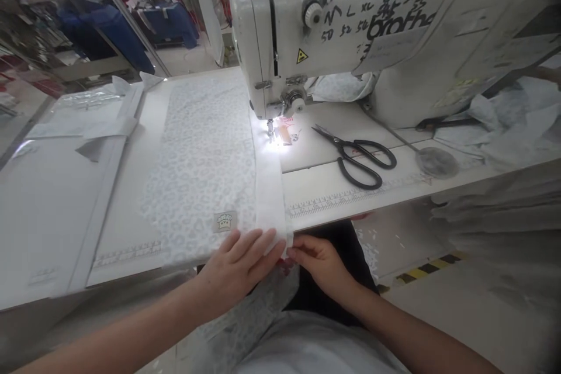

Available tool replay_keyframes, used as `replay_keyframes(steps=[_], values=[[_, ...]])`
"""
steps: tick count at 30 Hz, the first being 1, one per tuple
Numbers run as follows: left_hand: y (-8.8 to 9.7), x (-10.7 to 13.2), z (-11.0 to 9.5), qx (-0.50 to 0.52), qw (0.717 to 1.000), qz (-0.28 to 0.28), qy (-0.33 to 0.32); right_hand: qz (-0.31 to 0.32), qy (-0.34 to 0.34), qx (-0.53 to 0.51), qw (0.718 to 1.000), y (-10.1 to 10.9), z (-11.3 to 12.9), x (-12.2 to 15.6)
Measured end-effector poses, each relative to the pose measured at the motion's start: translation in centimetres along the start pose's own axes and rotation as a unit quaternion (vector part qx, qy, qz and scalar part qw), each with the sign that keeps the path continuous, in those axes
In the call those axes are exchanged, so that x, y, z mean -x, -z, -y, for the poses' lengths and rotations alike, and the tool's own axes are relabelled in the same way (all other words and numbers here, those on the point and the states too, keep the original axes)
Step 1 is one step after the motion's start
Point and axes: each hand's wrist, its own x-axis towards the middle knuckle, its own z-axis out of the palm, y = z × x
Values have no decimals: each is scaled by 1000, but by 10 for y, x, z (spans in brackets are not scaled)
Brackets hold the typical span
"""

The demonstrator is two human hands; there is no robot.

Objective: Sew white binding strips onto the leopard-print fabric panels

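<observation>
A pale leopard-print fabric (197, 169) lies across the sewing table, with a white strip (268, 187) along its right edge running up under the presser foot (270, 128). My left hand (236, 266) rests flat on the fabric and strip near the table's front edge, fingers stretched out. Just above those fingers sits a small grey label (225, 221) with a cartoon figure. At the strip's lower right corner, my right hand (322, 260) pinches the fabric edge between thumb and fingers. The fabric's lower part hangs over the edge toward my lap.
The sewing machine (333, 29) stands at the back, its needle area lit. Black-handled scissors (355, 155) lie open right of the needle, near a round grey disc (437, 162). Crumpled fabric (521, 120) sits far right. Papers and a clear-covered stack (65, 187) lie left.
</observation>
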Motion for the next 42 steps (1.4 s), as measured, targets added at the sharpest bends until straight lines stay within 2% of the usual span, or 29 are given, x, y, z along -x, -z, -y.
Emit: replay_keyframes(steps=[4,9,17,22,25,36,42], values=[[-4,-3,-4,24,997,-75,-13,14,-4,-2,1000,-3,8,14],[-12,-4,-12,38,993,-106,20,17,1,16,1000,-3,16,20],[1,-12,-7,142,985,-100,11,13,-9,56,998,-7,26,24],[-2,-12,-3,156,984,-85,-32,2,5,87,996,-7,29,27],[-5,-11,-3,161,983,-85,-32,-3,-2,100,995,-7,30,27],[-5,-15,-7,146,983,-108,-28,9,-42,25,999,-6,29,24],[-5,-19,-11,169,979,-117,-12,23,-26,5,999,2,27,23]])
